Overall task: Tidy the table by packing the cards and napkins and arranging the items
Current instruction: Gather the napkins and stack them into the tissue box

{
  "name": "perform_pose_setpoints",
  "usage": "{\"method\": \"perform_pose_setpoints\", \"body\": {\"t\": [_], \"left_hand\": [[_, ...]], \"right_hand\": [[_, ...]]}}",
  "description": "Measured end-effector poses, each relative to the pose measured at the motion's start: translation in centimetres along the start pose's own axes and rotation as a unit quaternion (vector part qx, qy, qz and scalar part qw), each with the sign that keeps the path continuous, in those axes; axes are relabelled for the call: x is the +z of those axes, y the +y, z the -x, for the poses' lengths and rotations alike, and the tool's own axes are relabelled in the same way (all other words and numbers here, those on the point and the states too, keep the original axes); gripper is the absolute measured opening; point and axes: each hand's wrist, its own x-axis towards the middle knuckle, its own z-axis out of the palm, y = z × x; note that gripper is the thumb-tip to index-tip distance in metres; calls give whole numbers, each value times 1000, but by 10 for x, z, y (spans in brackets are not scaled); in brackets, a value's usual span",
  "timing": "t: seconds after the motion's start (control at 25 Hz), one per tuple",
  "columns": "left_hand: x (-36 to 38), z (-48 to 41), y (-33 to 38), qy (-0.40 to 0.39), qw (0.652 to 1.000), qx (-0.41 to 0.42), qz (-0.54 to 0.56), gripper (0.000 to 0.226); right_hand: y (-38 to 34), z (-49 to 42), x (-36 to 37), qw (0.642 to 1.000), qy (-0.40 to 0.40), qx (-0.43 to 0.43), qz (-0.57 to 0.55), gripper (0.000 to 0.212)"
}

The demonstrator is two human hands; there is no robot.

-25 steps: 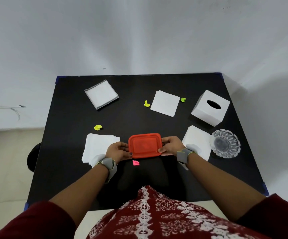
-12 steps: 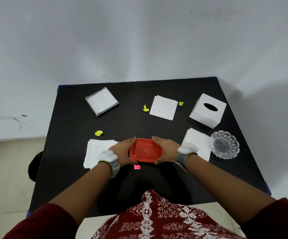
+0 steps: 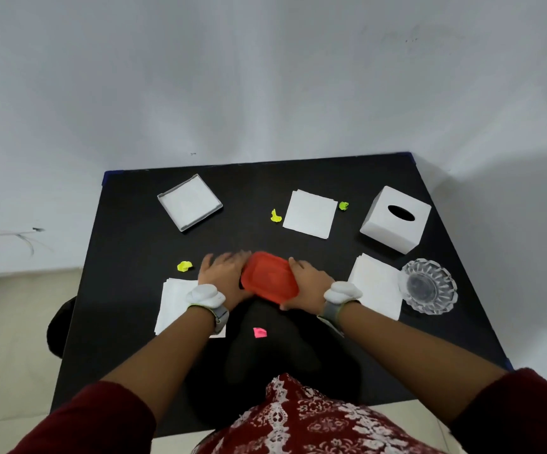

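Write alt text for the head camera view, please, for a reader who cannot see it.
Two bare hands, left hand and right hand, grip a red plastic container from both sides above a black table. Around it lie white napkin stacks, a white tissue box and a clear glass bowl.

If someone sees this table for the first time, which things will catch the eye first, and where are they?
The orange-red container at the near middle of the black table stands out most, with the left hand and right hand on its two sides. White things come next: the tissue box at far right, with the glass dish just in front of it, and napkin stacks around.
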Motion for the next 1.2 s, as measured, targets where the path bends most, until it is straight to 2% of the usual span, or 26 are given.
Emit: {"method": "perform_pose_setpoints", "body": {"t": [0.08,0.16,0.2,0.28,0.4,0.48,0.6,0.64,0.72,0.84,0.88,0.92,1.0,1.08,1.16,1.2], "left_hand": [[-6,-9,-4,61,993,-65,77,85],[-4,-10,-3,96,980,-91,146,81],[0,-8,0,100,977,-91,164,76],[12,-3,5,93,973,-90,190,63],[30,3,12,62,970,-78,223,47],[34,8,17,59,963,-84,250,40],[38,17,23,62,954,-112,270,35],[39,20,23,61,953,-118,273,33],[43,26,23,58,951,-125,276,32],[46,32,22,53,943,-138,299,30],[47,35,23,51,937,-143,315,30],[49,37,23,45,928,-152,336,29],[51,39,24,34,898,-175,401,28],[47,43,33,23,842,-200,501,33],[38,42,46,-1,759,-216,615,46],[34,41,52,-27,704,-225,674,52]], "right_hand": [[-16,-23,-10,991,66,43,-104,112],[-22,-39,-19,970,141,24,-198,105],[-17,-45,-23,965,173,11,-198,95],[7,-56,-32,973,187,29,-129,72],[42,-67,-46,992,108,61,36,61],[43,-57,-38,991,81,35,103,49],[38,-24,-7,988,110,-39,106,33],[39,-19,-4,986,138,-41,80,34],[43,-29,-15,984,170,-13,57,55],[45,-59,-38,995,62,55,54,88],[46,-65,-40,996,28,80,19,87],[47,-67,-40,994,-1,104,-22,78],[47,-57,-35,989,-41,119,-73,46],[48,-34,-28,982,-17,123,-141,30],[46,-10,-27,945,25,110,-307,25],[41,3,-28,908,15,99,-407,29]]}}
